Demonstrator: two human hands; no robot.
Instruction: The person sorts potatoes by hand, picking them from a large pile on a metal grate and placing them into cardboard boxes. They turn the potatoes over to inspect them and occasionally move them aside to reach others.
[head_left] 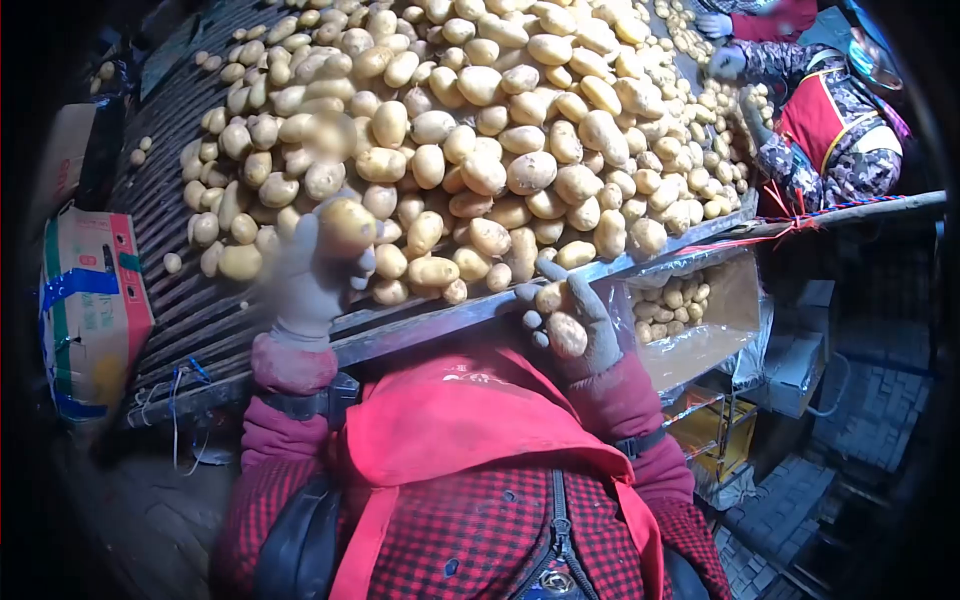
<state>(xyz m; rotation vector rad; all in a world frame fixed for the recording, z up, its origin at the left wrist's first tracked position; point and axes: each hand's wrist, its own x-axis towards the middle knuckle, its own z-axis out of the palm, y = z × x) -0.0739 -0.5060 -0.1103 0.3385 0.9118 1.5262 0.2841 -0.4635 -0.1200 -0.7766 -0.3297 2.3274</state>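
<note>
A large heap of potatoes (480, 130) covers the slatted table (165, 255) before me. My left hand (308, 270), in a pale grey glove, is closed around a potato (348, 228) at the heap's near left side. Over the table's front edge, my right hand (590, 330), gloved in grey, is curled around two potatoes (567, 334), one above the other. The palm side of the right glove faces up. Just to the right of that hand, below the edge, stands a lined cardboard box (735, 300) with several potatoes inside.
A printed carton (95, 310) stands at the left end of the table. At the far right, co-workers' gloved hands (727, 62) are near the heap. A pole (860, 208) with red ties juts out to the right. A yellow crate (735, 440) sits below the lined box.
</note>
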